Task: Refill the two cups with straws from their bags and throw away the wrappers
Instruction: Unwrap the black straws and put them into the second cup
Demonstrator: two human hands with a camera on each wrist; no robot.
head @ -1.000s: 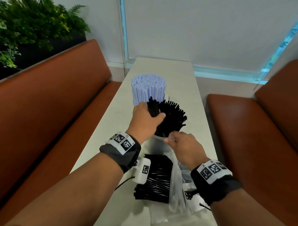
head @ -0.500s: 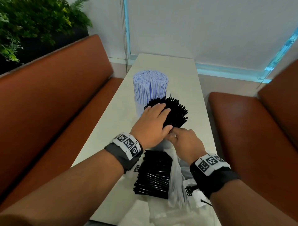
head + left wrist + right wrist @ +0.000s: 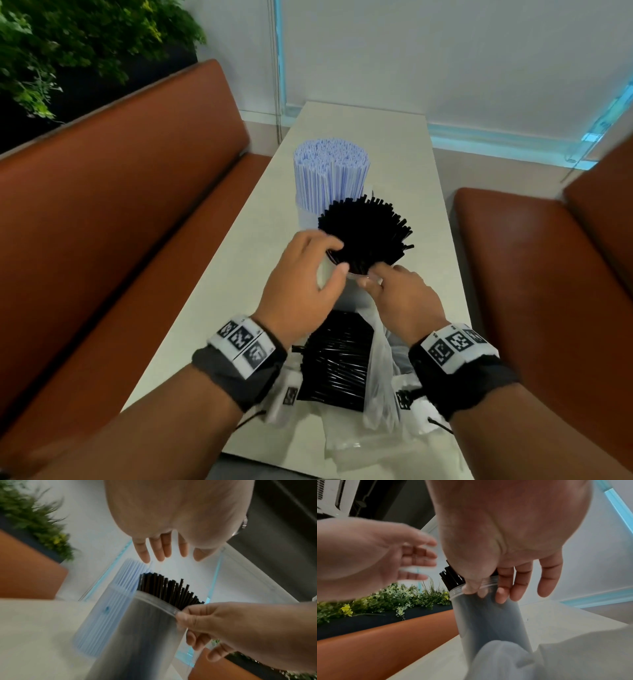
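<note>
The right hand (image 3: pixel 400 301) pinches the rim of a clear plastic cup (image 3: pixel 145 635), thumb on the near lip and fingers curled against the outer wall, as the right wrist view shows. That cup is packed with black straws (image 3: pixel 366 236) that fan out above its rim, leaning away from the right hand.

The left hand (image 3: pixel 305 284) hovers just left of the same cup with its fingers spread and relaxed, holding nothing. In the head view its fingertips are at the edge of the black bundle; whether they touch it I cannot tell, since the hand is blurred.

Just beyond the left hand's fingers stands a second clear cup (image 3: pixel 102 615), touching or nearly touching the first. It is filled tight with blue-and-white striped straws (image 3: pixel 330 174) standing upright and taller than the black ones.

Below both wrists, on the pale surface (image 3: pixel 411 164), lies a clear plastic bag (image 3: pixel 378 370), open and crumpled, with a loose heap of black straws (image 3: pixel 337 366) lying flat in it. More crumpled clear wrapper (image 3: pixel 363 442) spreads toward the near edge, under the right forearm.

Brown padded benches (image 3: pixel 120 222) run along either side of the surface.
</note>
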